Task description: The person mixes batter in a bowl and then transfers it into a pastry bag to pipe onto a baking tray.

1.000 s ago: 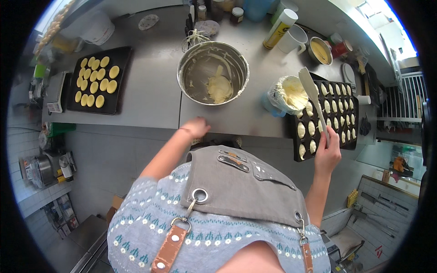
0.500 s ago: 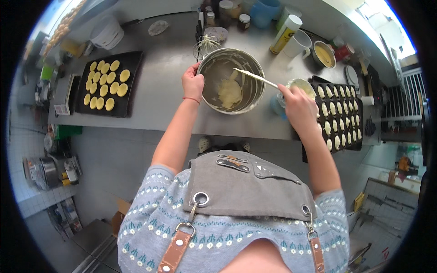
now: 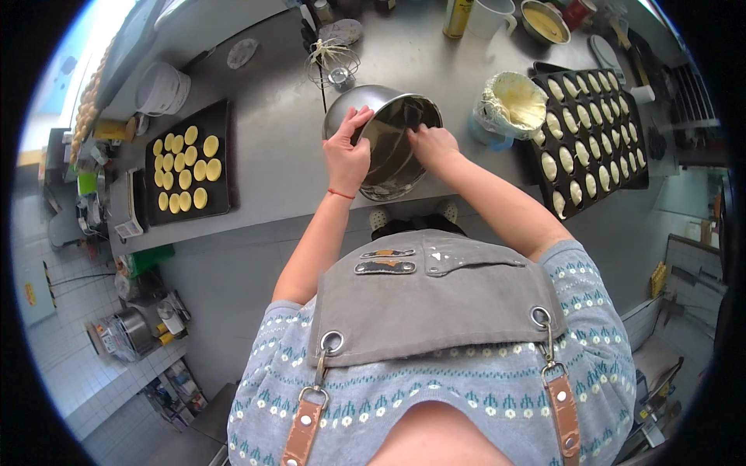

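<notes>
A large metal mixing bowl point(image 3: 351, 103) is tilted on the steel worktop in front of me, its opening facing me and to the right. My left hand point(image 3: 348, 154) grips its rim on the left side. Inside the bowl is my right hand point(image 3: 432, 145), closed. Half a second ago it held a spatula; the spatula's blade cannot be made out now. Pale batter streaks the inner wall. Right of the bowl, a plastic bag of pale batter point(image 3: 522, 105) lines a blue-based jug point(image 3: 482, 133). Beyond it lies a dark mould tray point(image 3: 561, 180) with filled oval wells.
To the left lies a dark baking tray point(image 3: 221, 186) with many yellow oval cakes. A balloon whisk point(image 3: 334, 64) stands behind the bowl. Farther back are a clear pitcher point(image 3: 493, 22), a metal bowl of yellow mixture point(image 3: 566, 36) and, at left, a white bucket point(image 3: 159, 92).
The bowl has tipped over toward me. My right hand has moved left from beside the jug into the bowl, and my left hand has shifted on the rim. The view has shifted too.
</notes>
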### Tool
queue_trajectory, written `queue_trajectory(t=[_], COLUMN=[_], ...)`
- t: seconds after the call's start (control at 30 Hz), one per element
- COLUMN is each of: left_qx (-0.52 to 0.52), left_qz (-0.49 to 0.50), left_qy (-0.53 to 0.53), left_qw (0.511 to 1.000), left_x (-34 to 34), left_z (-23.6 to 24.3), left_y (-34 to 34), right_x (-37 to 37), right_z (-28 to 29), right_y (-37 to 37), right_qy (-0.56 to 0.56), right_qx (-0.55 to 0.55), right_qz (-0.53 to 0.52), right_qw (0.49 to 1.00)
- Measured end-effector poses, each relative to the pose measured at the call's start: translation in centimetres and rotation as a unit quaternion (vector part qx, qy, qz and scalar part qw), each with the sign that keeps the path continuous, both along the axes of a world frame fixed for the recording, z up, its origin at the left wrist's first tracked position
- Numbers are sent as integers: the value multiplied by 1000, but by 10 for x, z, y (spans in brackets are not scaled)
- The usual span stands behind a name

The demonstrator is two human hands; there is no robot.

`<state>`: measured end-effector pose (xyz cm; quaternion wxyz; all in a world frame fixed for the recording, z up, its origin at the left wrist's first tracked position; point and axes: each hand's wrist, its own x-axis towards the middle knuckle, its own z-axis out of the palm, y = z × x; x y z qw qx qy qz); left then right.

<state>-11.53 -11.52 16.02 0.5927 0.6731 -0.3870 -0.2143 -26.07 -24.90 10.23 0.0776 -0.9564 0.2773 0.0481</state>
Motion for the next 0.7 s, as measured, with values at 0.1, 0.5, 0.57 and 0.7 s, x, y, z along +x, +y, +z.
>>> queue_trajectory(t=[0.1,0.5,0.57,0.7], left_qx=[-40,-78,-73,-108], left_qz=[20,83,120,152], left_qy=[36,92,186,286], left_qw=[998,989,972,940], left_x=[8,28,30,35], left_z=[-4,-10,-2,-7], left_y=[2,-2,-7,-20], right_x=[3,-9,-25,-75], right_z=[-10,6,16,73], right_y=[9,26,21,8], right_qy=[23,-162,-205,-217], right_qx=[119,625,559,468], right_qz=[-37,-253,-244,-248], right_qw=[992,720,766,820])
